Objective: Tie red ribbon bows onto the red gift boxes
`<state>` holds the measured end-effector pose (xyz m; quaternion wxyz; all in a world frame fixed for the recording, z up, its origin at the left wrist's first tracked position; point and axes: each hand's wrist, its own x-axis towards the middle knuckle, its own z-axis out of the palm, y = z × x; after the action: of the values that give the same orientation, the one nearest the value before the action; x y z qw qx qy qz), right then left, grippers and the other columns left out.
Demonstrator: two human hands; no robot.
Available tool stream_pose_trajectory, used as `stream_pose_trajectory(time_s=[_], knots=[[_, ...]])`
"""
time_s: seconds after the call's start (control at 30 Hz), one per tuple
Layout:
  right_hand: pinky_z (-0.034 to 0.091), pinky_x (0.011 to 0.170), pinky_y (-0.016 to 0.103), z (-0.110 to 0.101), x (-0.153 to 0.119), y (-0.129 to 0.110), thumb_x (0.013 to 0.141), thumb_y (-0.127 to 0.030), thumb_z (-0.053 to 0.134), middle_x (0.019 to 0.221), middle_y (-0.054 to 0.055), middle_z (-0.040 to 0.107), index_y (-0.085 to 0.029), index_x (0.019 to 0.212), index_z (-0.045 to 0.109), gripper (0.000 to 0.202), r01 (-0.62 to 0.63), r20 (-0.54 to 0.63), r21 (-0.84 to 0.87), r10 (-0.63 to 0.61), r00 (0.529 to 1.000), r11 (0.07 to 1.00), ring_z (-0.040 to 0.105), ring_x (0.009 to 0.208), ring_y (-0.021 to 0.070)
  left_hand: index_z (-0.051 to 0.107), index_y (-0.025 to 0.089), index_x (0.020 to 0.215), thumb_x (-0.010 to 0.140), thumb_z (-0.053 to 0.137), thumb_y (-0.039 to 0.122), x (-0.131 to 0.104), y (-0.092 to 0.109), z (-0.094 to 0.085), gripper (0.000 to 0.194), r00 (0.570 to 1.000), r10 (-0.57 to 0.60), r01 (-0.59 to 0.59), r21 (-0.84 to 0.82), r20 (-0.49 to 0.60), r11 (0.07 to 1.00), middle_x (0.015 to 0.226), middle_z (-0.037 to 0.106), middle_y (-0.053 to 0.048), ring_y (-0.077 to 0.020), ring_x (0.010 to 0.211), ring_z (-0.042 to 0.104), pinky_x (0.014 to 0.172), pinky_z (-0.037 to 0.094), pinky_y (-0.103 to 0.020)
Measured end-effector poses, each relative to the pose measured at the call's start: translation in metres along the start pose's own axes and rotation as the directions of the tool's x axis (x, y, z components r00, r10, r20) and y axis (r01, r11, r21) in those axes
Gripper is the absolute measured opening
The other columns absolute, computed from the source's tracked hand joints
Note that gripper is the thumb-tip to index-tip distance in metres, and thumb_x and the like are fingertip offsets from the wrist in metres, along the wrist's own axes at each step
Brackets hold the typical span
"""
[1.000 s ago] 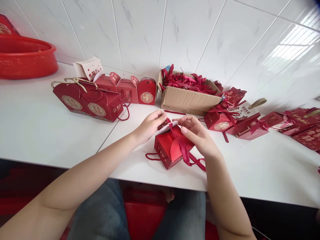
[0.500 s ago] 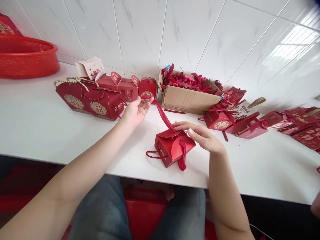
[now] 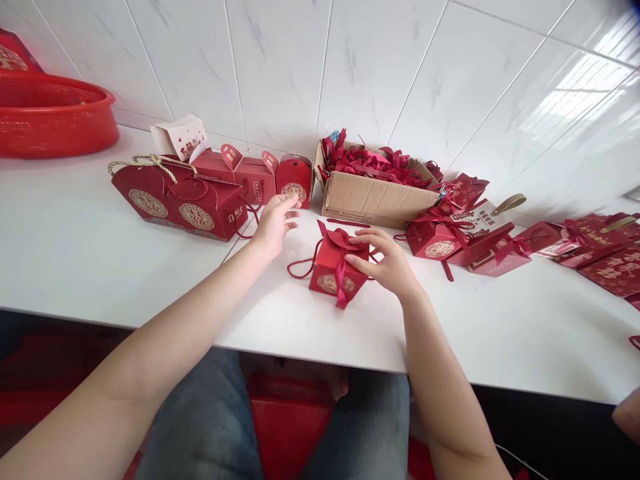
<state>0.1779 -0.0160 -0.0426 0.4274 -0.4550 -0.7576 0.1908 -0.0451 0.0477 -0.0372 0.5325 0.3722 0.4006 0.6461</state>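
Note:
A small red gift box (image 3: pixel 325 263) stands upright on the white table. Its round gold emblem faces me, and a rope handle loops out at its left side. A dark red ribbon (image 3: pixel 341 283) runs over the top and hangs down the front. My right hand (image 3: pixel 385 261) grips the top right of the box, thumb on the front and fingers over the top flaps. Left of the box, my left hand (image 3: pixel 276 225) hovers with fingers apart, holding nothing. It is close to a row of small red boxes.
Behind the gift box, a cardboard box (image 3: pixel 383 200) holds many red ribbons. Larger red boxes (image 3: pixel 175 203) stand at left, near a red plastic basket (image 3: pixel 60 127). Finished-looking ribboned boxes (image 3: pixel 433 240) line the right side. Part of another person (image 3: pixel 627 413) shows at the right edge.
My left hand has let go of the ribbon end. The gift box has turned and shifted away from me, its emblem now facing me. My right hand has closed over its top.

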Motion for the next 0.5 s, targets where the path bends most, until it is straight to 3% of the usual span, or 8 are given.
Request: stream_pose_trajectory(time_s=[0.07,0.13,0.23,0.3,0.33,0.4,0.5], knots=[[0.052,0.089,0.044,0.013,0.000,0.001,0.074,-0.045,0.073,0.104,0.010,0.064,-0.021,0.091,0.072,0.030,-0.044,-0.203,-0.117,0.019,0.979,0.992,0.061,0.101,0.0251,0.053,0.017,0.069,0.076,0.065,0.032,-0.006,-0.001,0.002,0.020,0.991,0.108,-0.117,0.112,0.084,0.987,0.070,0.055,0.001,-0.0089,0.060,0.050,0.054,0.036,-0.020],[0.051,0.089,0.044,0.021,0.001,0.000,0.075,-0.049,0.070,0.100,0.011,0.063,-0.020,0.089,0.072,0.032,-0.091,-0.324,-0.172,0.031,0.946,0.981,0.060,0.099,0.0254,0.051,0.017,0.062,0.078,0.062,0.033,-0.016,0.000,0.006,0.025,0.953,0.221,-0.265,0.221,0.206,0.939,0.059,0.048,0.003,-0.0089,0.055,0.044,0.054,0.035,-0.022],[0.053,0.075,0.036,0.021,0.002,-0.001,0.083,-0.058,0.056,0.092,0.009,0.065,-0.020,0.084,0.071,0.041,-0.182,-0.318,0.006,0.175,0.932,0.983,0.062,0.081,0.0197,0.049,0.018,0.058,0.080,0.062,0.035,-0.037,0.003,0.010,0.031,0.836,0.368,-0.509,0.327,0.406,0.796,0.054,0.045,0.003,-0.0095,0.053,0.040,0.054,0.033,-0.024],[0.050,0.059,0.029,0.016,0.004,0.000,0.086,-0.065,0.044,0.078,0.006,0.065,-0.018,0.076,0.069,0.054,-0.319,-0.239,0.191,0.359,0.902,0.928,0.058,0.060,0.0138,0.048,0.017,0.052,0.081,0.061,0.035,-0.048,0.005,0.012,0.037,0.764,0.362,-0.596,0.371,0.534,0.712,0.050,0.045,0.002,-0.0092,0.050,0.039,0.052,0.032,-0.025],[0.046,0.053,0.027,0.013,0.005,0.001,0.086,-0.068,0.041,0.071,0.005,0.064,-0.017,0.071,0.067,0.059,-0.400,-0.185,0.245,0.447,0.875,0.883,0.055,0.052,0.0118,0.047,0.017,0.048,0.082,0.060,0.036,-0.051,0.007,0.013,0.041,0.754,0.332,-0.603,0.397,0.567,0.693,0.047,0.044,0.002,-0.0090,0.048,0.038,0.051,0.031,-0.026],[0.040,0.047,0.026,0.009,0.006,0.005,0.083,-0.073,0.039,0.061,0.005,0.061,-0.016,0.061,0.063,0.066,-0.540,-0.058,0.252,0.569,0.820,0.803,0.049,0.044,0.0097,0.045,0.017,0.042,0.086,0.055,0.040,-0.051,0.011,0.012,0.050,0.798,0.244,-0.534,0.457,0.551,0.712,0.041,0.044,0.001,-0.0091,0.043,0.040,0.049,0.031,-0.026],[0.037,0.046,0.026,0.008,0.006,0.011,0.082,-0.076,0.035,0.058,0.007,0.063,-0.015,0.057,0.064,0.072,-0.661,0.103,0.151,0.653,0.750,0.735,0.047,0.042,0.0101,0.048,0.017,0.038,0.089,0.042,0.044,-0.040,0.018,0.007,0.057,0.891,0.016,-0.301,0.565,0.453,0.768,0.037,0.045,-0.002,-0.0106,0.038,0.043,0.047,0.034,-0.026]])
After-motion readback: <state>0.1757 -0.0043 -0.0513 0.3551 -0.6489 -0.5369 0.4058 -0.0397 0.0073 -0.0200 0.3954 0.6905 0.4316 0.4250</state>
